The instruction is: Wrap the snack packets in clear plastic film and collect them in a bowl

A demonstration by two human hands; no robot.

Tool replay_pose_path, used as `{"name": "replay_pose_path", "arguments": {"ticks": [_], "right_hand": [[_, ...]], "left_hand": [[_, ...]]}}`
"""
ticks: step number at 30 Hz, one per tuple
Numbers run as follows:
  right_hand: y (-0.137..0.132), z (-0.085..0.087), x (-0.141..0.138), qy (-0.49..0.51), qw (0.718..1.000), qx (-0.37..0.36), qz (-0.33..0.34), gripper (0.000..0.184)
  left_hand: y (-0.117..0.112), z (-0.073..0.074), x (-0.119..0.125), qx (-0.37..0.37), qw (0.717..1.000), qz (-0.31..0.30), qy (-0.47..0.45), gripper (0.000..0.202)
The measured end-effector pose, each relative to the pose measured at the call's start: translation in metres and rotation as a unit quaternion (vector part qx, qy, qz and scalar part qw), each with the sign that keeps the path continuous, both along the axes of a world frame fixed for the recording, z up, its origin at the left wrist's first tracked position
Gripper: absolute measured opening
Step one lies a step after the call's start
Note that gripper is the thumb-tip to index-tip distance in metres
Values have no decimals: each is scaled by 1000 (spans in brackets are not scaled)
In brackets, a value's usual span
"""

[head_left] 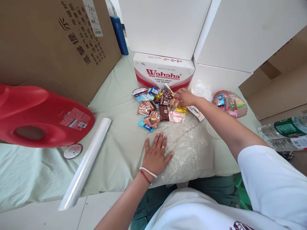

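Brown, blue, pink and yellow snacks [164,113] lay heaped at the fingertips of the right hand [185,96] and off to its left. Its fingers were bent down onto the heap's right side, at a pinkish pack [174,103]; whether they had closed on it, I could not tell. Nearer the body, the left hand [155,155] was flat, palm down and fingers apart, just short of the heap, with clear film [189,150] spread to its right. Pale green cloth [122,156] covered the table around both hands. Left of the left hand lay a white roll [86,163], then a disc [73,151] and a red jug [45,111]; a brown carton [55,48] stood beyond them. Past the right hand was the Wahaha box [165,75], white boxes [165,28] behind it. Right of that hand sat a pink plate [244,110] of packs, with bottles [287,127] farther right and floor tiles [62,214] below the left forearm
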State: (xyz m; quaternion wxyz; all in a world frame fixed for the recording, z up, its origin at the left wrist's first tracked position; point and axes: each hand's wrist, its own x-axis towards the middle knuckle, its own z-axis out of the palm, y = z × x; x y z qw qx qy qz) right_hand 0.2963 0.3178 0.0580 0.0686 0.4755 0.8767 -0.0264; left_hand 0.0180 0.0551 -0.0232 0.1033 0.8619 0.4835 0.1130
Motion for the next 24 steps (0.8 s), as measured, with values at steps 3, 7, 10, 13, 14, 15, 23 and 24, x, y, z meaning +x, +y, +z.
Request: {"name": "replay_pose_path", "arguments": {"ticks": [3,7,10,13,14,15,23,24], "right_hand": [[-17,1,10,33,999,38,-6,40],[-61,20,16,171,977,109,-68,36],[-117,36,7,274,955,66,-95,37],[-180,34,-12,278,953,-71,-98,31],[-200,29,-20,260,954,-106,-105,30],[-217,20,-27,238,957,-122,-110,28],[-274,-45,-33,261,962,-80,-29,54],[-276,-48,-28,289,953,-86,-27,65]], "left_hand": [[0,1,0,0,1000,-2,8,73],[-1,2,1,1,1000,1,18,73],[-1,3,2,0,1000,0,23,73],[0,3,3,1,1000,1,25,72],[-1,2,3,1,1000,1,26,73],[-1,2,4,1,1000,2,28,73],[-2,2,0,-12,998,11,54,85],[-2,2,-3,-12,998,7,57,86]]}}
